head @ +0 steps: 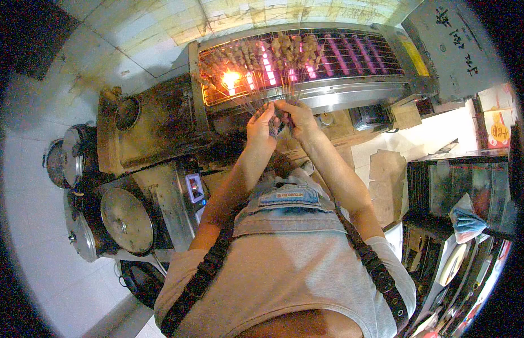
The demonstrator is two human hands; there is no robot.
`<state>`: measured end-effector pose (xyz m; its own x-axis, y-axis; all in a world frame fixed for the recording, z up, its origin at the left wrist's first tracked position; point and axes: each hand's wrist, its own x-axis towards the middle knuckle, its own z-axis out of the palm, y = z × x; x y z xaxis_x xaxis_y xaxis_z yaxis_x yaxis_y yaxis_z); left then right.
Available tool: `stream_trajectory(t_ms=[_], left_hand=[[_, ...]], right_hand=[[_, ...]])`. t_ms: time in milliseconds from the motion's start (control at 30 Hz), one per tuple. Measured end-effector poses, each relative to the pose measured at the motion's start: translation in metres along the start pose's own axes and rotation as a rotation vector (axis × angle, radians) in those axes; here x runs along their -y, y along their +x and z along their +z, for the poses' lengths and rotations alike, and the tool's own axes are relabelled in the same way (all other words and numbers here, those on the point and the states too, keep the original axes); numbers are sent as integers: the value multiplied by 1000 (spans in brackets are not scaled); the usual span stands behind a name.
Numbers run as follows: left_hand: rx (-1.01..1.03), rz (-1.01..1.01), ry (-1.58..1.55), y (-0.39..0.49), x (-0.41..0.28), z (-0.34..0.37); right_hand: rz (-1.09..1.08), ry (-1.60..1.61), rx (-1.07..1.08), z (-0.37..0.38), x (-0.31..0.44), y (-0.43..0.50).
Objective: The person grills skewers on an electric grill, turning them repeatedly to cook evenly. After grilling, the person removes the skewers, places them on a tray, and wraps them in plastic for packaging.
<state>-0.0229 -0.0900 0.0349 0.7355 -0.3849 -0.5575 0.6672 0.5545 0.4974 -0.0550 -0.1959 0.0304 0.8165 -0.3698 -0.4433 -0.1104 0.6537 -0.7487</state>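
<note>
Both of my hands hold bundles of thin skewers by their near ends, in front of a long metal grill (329,96). My left hand (263,122) grips the left bundle, whose meat pieces (241,55) fan out over the left part of the wire grate (363,63). My right hand (299,118) is closed around the skewers of the right bundle, with its browned meat (293,50) over the middle of the grate. The hands are close together. Pink-glowing heating bars show below the grate, and a bright flame (231,79) burns under the left bundle.
Left of the grill is a stained worktop (158,126) with a round container (128,113). Several lidded pots stand lower left, one with a wide metal lid (126,220). Right are a marked box (448,50), flattened cardboard (386,186) and a glass-fronted cabinet (460,186). A tiled wall rises behind.
</note>
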Motion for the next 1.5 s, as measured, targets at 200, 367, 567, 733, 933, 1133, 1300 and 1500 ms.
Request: stream_trajectory(t_ms=[200,367,567,733,933,1133,1300,1500], left_hand=[[94,-11,71,1,-3,-8],[247,-1,26,-19,-10,-1],[214,-22,148,-14,-12,-19],[304,-160,133,-10,-9,-14],[245,-209,111,-1,-4,-12],[241,-254,-46,12,4,-19],[240,-188,-26,7,4,-13],[253,-222,-97,8,4,-17]], right_hand=[[48,-38,-83,11,6,-6],[81,31,-5,12,5,-5],[110,203,14,-5,8,-5],[71,148,-16,-2,17,-13],[29,130,-75,-4,11,-6],[57,98,-85,-3,12,-3],[125,55,27,-2,14,-4],[41,-75,3,-3,12,0]])
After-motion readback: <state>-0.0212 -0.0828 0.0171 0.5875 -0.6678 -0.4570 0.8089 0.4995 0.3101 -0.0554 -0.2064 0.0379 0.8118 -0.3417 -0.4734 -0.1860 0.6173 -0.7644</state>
